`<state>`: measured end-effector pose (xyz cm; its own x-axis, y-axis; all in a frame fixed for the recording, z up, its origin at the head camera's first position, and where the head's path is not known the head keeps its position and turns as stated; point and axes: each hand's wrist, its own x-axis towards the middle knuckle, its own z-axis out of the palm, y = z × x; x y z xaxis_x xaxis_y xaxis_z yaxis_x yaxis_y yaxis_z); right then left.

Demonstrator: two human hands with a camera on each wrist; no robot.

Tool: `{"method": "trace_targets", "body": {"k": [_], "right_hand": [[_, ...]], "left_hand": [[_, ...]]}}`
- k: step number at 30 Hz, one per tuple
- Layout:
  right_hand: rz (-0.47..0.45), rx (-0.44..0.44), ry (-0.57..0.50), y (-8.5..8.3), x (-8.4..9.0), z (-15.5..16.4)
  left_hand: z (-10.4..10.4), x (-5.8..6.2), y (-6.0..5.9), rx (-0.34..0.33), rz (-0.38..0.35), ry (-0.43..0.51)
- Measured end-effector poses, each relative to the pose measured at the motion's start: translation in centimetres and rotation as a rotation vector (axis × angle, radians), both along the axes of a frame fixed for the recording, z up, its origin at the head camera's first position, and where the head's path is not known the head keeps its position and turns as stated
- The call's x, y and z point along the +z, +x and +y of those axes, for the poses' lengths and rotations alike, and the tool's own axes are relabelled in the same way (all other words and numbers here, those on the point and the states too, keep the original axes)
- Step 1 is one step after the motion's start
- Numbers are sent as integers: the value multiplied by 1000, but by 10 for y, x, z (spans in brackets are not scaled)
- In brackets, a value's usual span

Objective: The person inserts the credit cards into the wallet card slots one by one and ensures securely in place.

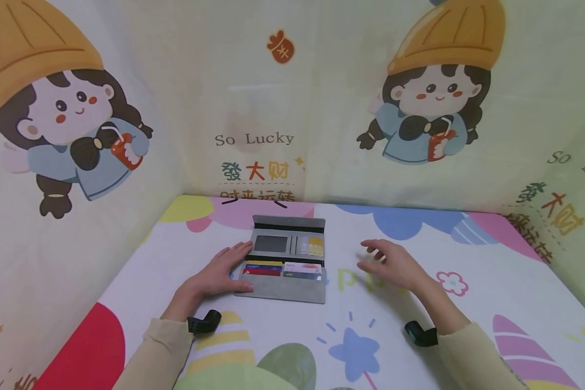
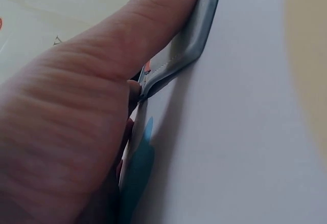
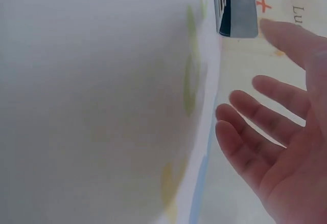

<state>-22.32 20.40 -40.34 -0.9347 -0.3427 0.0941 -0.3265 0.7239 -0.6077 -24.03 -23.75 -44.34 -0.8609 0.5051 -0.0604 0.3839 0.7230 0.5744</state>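
An unfolded grey wallet lies on the table, its top flap raised at the back. Blue, red and yellow bank cards sit in its lower left slots, pale and dark cards in the lower right ones. Higher up are a dark window pocket and a yellowish card. My left hand rests at the wallet's left side, thumb stretched over the front panel and fingertips at the edge further back. To the right of the wallet, my right hand hovers above the table with loosely bent fingers, holding nothing.
The table is covered by a printed cloth with cartoon shapes. Cloth walls with cartoon figures and lettering rise behind and on both sides. Each wrist wears a black strap device.
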Motion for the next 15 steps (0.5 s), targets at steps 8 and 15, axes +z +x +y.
{"method": "trace_targets", "body": {"k": [8, 15], "right_hand": [[89, -37, 3, 7, -3, 1], [119, -57, 38, 11, -2, -1]], "left_hand": [[-7, -2, 0, 27, -2, -22], [-19, -4, 5, 77, 2, 9]]}}
